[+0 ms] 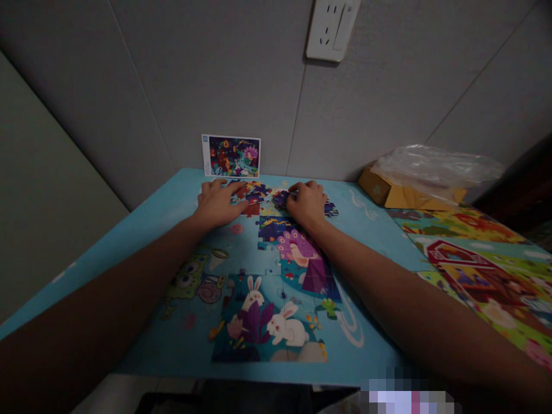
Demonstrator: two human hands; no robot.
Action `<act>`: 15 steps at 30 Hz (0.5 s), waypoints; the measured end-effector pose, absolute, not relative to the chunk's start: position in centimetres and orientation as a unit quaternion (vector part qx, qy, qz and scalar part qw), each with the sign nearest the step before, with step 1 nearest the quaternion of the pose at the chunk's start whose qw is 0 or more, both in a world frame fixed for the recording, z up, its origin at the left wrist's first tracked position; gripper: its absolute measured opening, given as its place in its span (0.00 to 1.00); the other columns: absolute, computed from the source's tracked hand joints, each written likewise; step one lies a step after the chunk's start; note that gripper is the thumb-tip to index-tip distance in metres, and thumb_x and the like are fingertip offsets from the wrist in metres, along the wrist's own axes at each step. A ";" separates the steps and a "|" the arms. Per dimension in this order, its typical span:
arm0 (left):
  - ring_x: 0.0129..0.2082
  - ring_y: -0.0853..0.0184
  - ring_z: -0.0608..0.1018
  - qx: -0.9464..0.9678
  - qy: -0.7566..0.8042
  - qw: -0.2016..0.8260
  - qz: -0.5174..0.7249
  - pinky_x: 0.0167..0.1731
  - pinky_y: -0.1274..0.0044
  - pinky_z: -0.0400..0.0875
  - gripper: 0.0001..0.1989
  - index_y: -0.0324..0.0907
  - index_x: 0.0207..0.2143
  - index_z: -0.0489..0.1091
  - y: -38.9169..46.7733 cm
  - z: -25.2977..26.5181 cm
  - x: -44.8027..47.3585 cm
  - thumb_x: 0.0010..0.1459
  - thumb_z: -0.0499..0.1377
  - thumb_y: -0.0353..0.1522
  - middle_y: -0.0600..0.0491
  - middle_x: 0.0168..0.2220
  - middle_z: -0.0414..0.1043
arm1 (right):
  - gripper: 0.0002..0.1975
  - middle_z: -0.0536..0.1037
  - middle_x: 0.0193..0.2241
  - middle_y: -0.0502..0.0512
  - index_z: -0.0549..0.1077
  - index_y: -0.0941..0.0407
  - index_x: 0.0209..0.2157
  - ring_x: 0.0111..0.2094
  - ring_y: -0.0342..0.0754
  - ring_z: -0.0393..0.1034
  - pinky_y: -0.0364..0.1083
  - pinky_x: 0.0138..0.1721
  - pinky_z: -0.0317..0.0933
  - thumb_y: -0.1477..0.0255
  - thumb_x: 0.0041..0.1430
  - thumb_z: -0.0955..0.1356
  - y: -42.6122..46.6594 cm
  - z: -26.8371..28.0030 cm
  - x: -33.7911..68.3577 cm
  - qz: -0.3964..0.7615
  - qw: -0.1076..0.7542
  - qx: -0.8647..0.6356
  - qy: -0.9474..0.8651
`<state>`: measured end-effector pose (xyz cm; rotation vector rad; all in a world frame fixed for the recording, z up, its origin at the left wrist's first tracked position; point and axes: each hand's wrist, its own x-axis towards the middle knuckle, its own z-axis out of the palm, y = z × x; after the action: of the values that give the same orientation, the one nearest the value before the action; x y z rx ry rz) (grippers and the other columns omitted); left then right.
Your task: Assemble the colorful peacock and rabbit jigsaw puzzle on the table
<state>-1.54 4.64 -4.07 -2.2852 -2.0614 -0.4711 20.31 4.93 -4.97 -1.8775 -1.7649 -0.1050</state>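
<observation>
Loose jigsaw puzzle pieces in red and yellow lie at the far side of the table, and my left hand rests beside them with its fingers apart. My right hand is curled over a pile of dark puzzle pieces, which shows on both sides of it; its palm side is hidden. Nearer me lies a partly joined puzzle with two white rabbits, a purple plant and a pink peacock. Behind my left hand, a picture card of the puzzle scene leans on the wall.
The light blue tabletop has cartoon prints. On the right lies another colourful farm-scene puzzle. Behind it sits a yellow box with clear plastic wrap on top. A grey wall with a socket borders the table's back.
</observation>
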 end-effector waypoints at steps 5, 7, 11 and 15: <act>0.67 0.35 0.52 -0.741 -0.666 -0.044 -0.067 0.59 0.45 0.52 0.36 0.59 0.66 0.59 4.4 -3.9 -1.4 0.58 0.48 0.60 0.42 0.69 0.52 | 0.17 0.72 0.48 0.68 0.79 0.57 0.47 0.53 0.65 0.63 0.60 0.51 0.57 0.72 0.59 0.64 5.0 -5.0 20.3 -0.033 0.275 -0.697 -0.661; 0.65 0.34 0.55 -0.737 -0.672 -0.036 -0.067 0.57 0.46 0.55 0.38 0.56 0.66 0.60 4.4 -3.9 -1.4 0.58 0.48 0.60 0.39 0.66 0.57 | 0.17 0.72 0.47 0.69 0.79 0.57 0.46 0.53 0.65 0.63 0.60 0.51 0.58 0.72 0.58 0.64 5.0 -5.0 20.3 -0.033 0.276 -0.697 -0.661; 0.61 0.35 0.61 -0.715 -0.692 -0.009 -0.098 0.54 0.50 0.61 0.35 0.51 0.62 0.68 4.4 -3.7 -1.5 0.58 0.52 0.58 0.36 0.59 0.65 | 0.17 0.72 0.47 0.69 0.79 0.57 0.46 0.52 0.64 0.63 0.60 0.50 0.57 0.72 0.58 0.64 5.1 -5.2 20.3 -0.037 0.278 -0.694 -0.663; 0.60 0.35 0.62 -0.689 -0.716 -0.003 -0.117 0.53 0.50 0.62 0.32 0.49 0.57 0.72 4.4 -3.6 -1.5 0.56 0.55 0.55 0.35 0.56 0.66 | 0.17 0.72 0.47 0.69 0.79 0.57 0.46 0.52 0.65 0.63 0.60 0.50 0.57 0.72 0.58 0.64 5.1 -5.2 20.3 -0.037 0.277 -0.695 -0.663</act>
<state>-1.54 4.43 -3.61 -2.1679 -2.2531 -0.3672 20.34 5.13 -5.17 -1.8659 -1.7808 -0.1004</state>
